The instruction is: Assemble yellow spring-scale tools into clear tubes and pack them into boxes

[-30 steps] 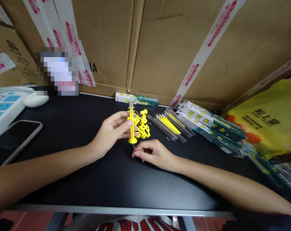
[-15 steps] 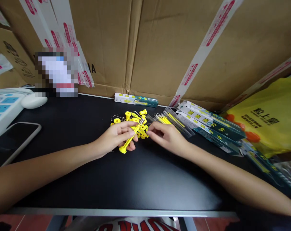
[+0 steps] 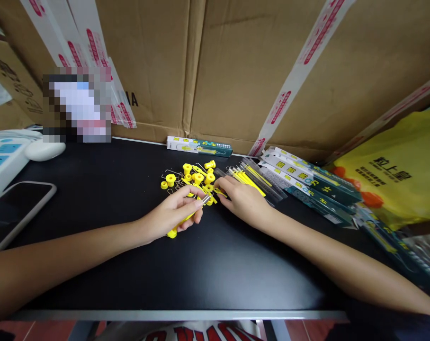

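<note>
Left hand (image 3: 172,215): fingers curled around a yellow plunger tool (image 3: 184,220), held low and slanted over the black table (image 3: 201,265), flanged end toward the near edge. Right hand (image 3: 244,202): fingertips drawn together on a piece at the edge of the heap of yellow parts (image 3: 195,179); the piece itself too small to tell. Beyond: clear sleeves (image 3: 252,179), green boxes (image 3: 309,185), cardboard cartons (image 3: 236,66).

A slim yellow plastic tool (image 3: 181,222) with a round flanged end and a metal tip lies slanted, low over the table (image 3: 129,265), just before the pile of small yellow parts (image 3: 195,180).
</note>
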Action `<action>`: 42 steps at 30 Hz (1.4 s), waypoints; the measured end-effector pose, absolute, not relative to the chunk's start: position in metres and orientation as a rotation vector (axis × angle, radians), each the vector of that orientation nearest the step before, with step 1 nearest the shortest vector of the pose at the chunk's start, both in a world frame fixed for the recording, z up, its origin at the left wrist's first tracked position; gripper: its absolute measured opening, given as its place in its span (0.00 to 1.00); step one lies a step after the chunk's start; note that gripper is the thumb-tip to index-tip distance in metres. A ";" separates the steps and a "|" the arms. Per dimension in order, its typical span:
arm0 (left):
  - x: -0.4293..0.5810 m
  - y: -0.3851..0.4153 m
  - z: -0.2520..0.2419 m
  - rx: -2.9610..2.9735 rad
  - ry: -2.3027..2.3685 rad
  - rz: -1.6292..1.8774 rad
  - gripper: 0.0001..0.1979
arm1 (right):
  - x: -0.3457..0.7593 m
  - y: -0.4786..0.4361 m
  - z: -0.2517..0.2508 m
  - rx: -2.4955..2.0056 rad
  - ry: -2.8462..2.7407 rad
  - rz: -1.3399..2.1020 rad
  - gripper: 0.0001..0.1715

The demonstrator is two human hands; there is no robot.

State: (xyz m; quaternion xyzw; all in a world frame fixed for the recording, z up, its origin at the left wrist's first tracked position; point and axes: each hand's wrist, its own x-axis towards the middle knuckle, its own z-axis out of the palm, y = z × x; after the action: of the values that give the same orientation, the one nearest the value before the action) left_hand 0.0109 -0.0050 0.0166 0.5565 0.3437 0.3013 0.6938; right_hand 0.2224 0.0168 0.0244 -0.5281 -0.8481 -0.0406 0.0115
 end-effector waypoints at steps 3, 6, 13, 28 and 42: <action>0.010 -0.004 0.014 1.278 0.789 0.673 0.14 | 0.222 0.016 0.027 -1.720 -2.659 -0.171 0.16; 0.009 -0.002 0.013 1.294 0.833 0.697 0.15 | 0.221 0.015 0.027 -1.785 -2.656 -0.200 0.18; 0.009 -0.002 0.013 1.310 0.892 0.699 0.12 | 0.220 0.013 0.033 -1.781 -2.713 -0.182 0.16; 0.007 -0.002 0.008 1.332 0.856 0.665 0.12 | 0.224 -0.015 0.050 -1.669 -3.007 -0.005 0.11; 0.008 -0.003 0.008 1.385 0.886 0.606 0.12 | 0.210 -0.005 -0.001 -0.874 -1.727 1.417 0.06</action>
State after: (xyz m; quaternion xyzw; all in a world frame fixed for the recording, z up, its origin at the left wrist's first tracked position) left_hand 0.0078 -0.0033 0.0081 0.6073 0.3884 0.2655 0.6402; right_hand 0.2097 -0.0047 -0.0007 -0.3397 -0.6709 0.5503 0.3628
